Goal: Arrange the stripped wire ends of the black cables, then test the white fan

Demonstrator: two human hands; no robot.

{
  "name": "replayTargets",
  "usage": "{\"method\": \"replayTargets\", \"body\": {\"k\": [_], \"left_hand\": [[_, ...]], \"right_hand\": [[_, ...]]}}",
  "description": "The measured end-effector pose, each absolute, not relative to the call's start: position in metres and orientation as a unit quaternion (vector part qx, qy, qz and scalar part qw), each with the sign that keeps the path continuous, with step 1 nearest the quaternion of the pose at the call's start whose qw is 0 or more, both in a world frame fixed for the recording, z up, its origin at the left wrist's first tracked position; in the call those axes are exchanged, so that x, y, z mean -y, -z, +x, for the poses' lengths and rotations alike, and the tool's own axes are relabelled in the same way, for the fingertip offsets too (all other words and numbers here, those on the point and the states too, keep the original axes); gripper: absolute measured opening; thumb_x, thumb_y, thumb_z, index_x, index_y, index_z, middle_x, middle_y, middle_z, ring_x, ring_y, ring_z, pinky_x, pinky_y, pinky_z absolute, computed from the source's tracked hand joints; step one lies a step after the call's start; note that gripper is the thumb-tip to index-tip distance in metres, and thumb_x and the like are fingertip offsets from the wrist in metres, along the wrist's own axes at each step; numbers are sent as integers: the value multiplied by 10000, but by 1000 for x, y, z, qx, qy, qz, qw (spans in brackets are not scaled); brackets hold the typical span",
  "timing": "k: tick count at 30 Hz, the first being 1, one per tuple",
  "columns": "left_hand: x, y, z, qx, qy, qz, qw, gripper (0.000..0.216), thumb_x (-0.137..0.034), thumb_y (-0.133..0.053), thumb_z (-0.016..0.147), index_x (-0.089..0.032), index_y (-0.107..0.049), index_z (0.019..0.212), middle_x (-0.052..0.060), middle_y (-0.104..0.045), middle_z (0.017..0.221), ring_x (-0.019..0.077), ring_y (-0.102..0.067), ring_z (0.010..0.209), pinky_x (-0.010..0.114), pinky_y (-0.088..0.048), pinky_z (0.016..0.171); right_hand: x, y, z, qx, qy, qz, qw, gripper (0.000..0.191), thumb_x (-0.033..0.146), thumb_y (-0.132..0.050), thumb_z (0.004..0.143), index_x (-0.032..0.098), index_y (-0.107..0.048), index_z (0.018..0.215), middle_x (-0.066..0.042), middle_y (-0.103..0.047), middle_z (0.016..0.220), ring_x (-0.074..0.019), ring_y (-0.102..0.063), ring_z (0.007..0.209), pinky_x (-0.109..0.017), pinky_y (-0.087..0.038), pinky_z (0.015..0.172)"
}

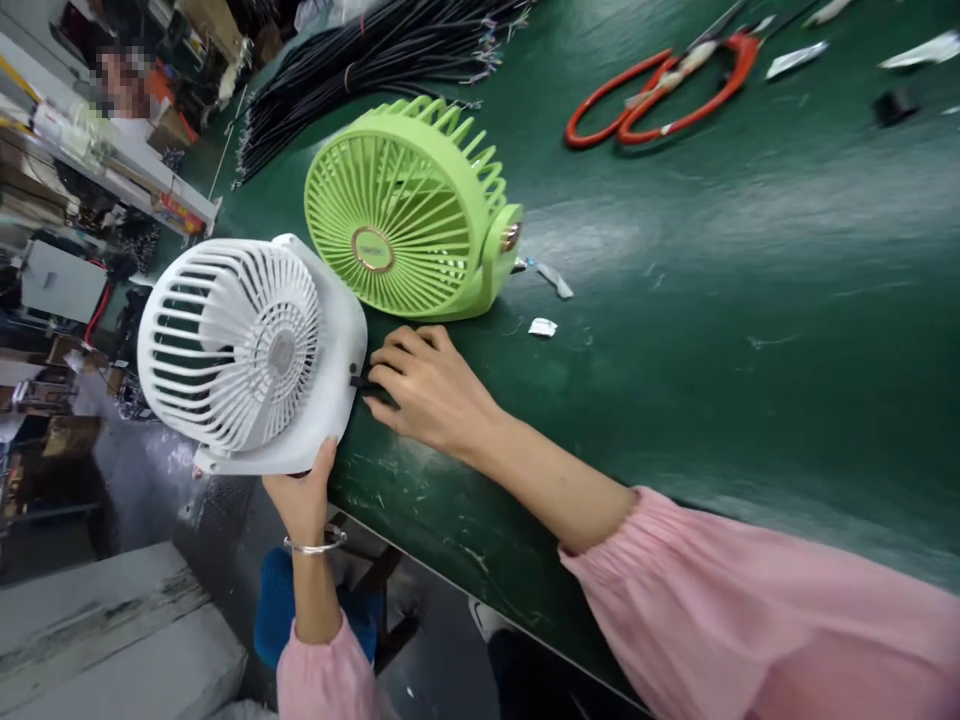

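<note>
A white fan with a round slatted cage is tilted over the table's left edge. My left hand, a silver bangle at its wrist, grips the fan's lower edge with the thumb on the near side. Fingers of my right hand pinch a small black plug at the side of the white fan's base. Whether the plug is fully seated cannot be seen. Just behind stands a green fan on its bracket, close to the white one.
Red-handled scissors lie at the back of the green table. A bundle of black cables rests at the far left. Small white scraps are scattered about. Below the edge is a blue stool; a person is in the background.
</note>
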State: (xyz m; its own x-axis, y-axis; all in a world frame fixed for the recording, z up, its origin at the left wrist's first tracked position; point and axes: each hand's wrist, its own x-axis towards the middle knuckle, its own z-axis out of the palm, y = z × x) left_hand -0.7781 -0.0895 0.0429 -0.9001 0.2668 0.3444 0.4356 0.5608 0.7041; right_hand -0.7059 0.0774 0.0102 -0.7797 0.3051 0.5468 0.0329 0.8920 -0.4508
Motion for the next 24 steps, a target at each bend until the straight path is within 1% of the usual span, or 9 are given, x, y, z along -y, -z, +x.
{"method": "replayTargets", "body": {"k": [2,4,7,11,13,17,24], "left_hand": [[89,-44,-778,881,420,-196,100,571,-367,-782,595,-83,-640,1070,164,-662,1164,321,-606,1130,441,-456,1029],[90,-44,-780,883,415,-195,99,614,-363,-793,569,-89,-629,1093,167,-650,1189,330,-599,1136,470,-427,1052],[90,-45,-781,886,407,-201,91,613,-364,-812,529,-103,-633,1054,163,-656,1177,338,-596,1130,499,-400,1070],[90,-44,-782,886,405,-206,93,571,-365,-815,530,-122,-637,1015,145,-670,1149,329,-590,1140,496,-374,1093],[91,-43,-782,886,406,-202,94,595,-358,-816,529,-121,-631,1043,146,-670,1150,329,-591,1138,500,-372,1093],[91,-42,-781,888,409,-194,84,689,-351,-811,535,-94,-596,1137,178,-628,1222,340,-579,1155,508,-370,1091],[92,-50,-785,892,409,-194,19,726,-341,-809,553,-101,-575,1197,169,-580,1310,336,-527,1233,486,-319,1132]], "right_hand": [[-79,-13,-706,920,-225,-90,307,166,196,-575,876,110,-710,832,-122,-715,944,-274,-506,988,-406,-298,813],[-80,-15,-707,922,-236,-87,295,169,169,-565,882,103,-711,829,-116,-712,935,-262,-504,987,-397,-286,811],[-81,-18,-707,922,-248,-84,285,146,133,-577,869,96,-709,821,-113,-709,935,-257,-502,995,-392,-276,817],[-80,-17,-708,921,-244,-82,291,140,126,-580,872,95,-702,809,-115,-706,919,-253,-501,978,-391,-274,809],[-80,-16,-709,921,-234,-74,302,141,121,-578,875,94,-697,806,-113,-704,901,-251,-500,968,-388,-272,802],[-80,-13,-711,918,-222,-60,323,129,99,-586,867,84,-691,793,-102,-690,860,-243,-495,959,-383,-263,795],[-78,-11,-712,915,-233,-48,325,148,77,-585,858,107,-671,742,-81,-679,846,-234,-466,959,-396,-241,800]]}}
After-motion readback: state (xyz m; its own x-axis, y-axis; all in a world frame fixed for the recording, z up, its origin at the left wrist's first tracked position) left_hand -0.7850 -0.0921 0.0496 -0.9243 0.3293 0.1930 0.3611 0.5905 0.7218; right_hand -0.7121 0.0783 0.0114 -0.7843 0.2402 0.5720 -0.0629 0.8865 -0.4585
